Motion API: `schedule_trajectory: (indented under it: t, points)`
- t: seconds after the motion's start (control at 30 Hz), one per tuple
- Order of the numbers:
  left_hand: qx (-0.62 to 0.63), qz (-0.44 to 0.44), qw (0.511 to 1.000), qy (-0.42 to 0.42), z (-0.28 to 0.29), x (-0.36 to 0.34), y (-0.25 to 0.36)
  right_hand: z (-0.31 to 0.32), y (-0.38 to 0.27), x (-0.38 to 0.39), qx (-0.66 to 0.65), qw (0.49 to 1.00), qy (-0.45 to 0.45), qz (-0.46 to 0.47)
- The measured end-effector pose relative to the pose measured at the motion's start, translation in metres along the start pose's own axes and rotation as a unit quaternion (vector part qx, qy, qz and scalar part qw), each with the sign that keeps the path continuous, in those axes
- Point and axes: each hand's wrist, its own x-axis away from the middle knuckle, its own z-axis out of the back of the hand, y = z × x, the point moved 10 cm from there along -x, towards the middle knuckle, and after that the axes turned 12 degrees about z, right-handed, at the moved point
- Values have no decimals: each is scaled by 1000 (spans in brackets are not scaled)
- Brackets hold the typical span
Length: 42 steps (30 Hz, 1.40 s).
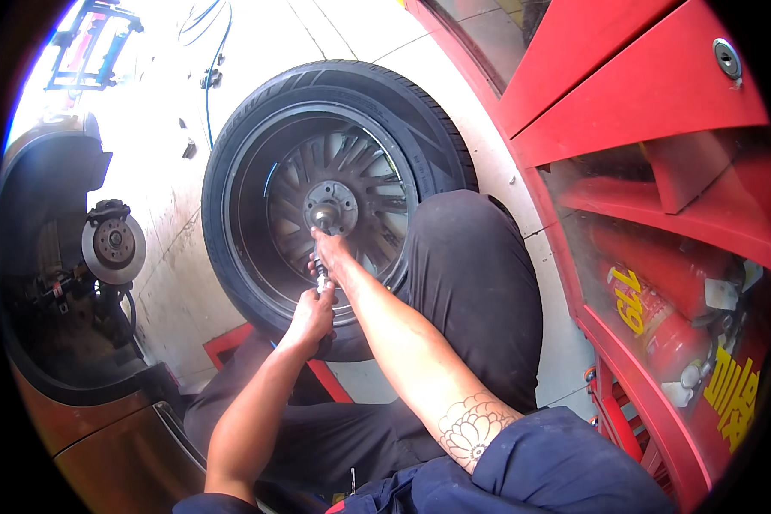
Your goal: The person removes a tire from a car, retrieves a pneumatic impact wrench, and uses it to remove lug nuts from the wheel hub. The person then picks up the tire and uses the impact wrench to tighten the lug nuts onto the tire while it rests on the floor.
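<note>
A car wheel [385, 163], tyre fitted, is in front of me with the inner side of its rim facing me. Both hands hold a slim hand-held tool [321, 272] with a round, brassy head [324, 214] at the wheel's hub face [343, 206]. Its exact kind is hard to make out. My right hand [332, 257] closes round the front part, close to the head. Behind it, my left hand [310, 319] is wrapped round the rear grip, whose lower end is mostly hidden. Whether the head touches the hub cannot be told.
At the left is a car's open wheel arch [47, 257] with a bare brake disc [114, 244]. A red cabinet [634, 94] with red extinguishers [660, 291] behind glass stands at the right. A blue hose [210, 103] lies on the floor. My knee [471, 257] is beside the tyre.
</note>
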Motion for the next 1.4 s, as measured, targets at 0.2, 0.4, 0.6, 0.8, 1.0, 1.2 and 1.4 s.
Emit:
schedule_trajectory:
  t: [0.2, 0.4, 0.6, 0.8, 1.0, 1.2, 1.4]
  points:
    - [15, 4, 1000, -6, -1, 1, -2, 0, 2, -1, 6, 1000, -5, -3]
    - [19, 10, 1000, -12, -2, -1, -6, -1, 9, -8, 19, 1000, -14, 1]
    - [30, 13, 999, -10, -1, 2, -4, -3, 6, -5, -3, 1000, -11, 1]
    - [31, 5, 1000, -2, -1, 3, -3, -3, 3, 1, 7, 1000, -7, -1]
    - [20, 12, 1000, -9, -1, -2, -6, -1, 3, 0, 10, 1000, -7, -9]
    - [14, 16, 1000, -6, -4, 1, -9, 2, 5, 0, 14, 1000, -10, -2]
    - [-1, 1, 1000, 23, -4, -1, -13, 4, 7, 4, 38, 999, 0, -1]
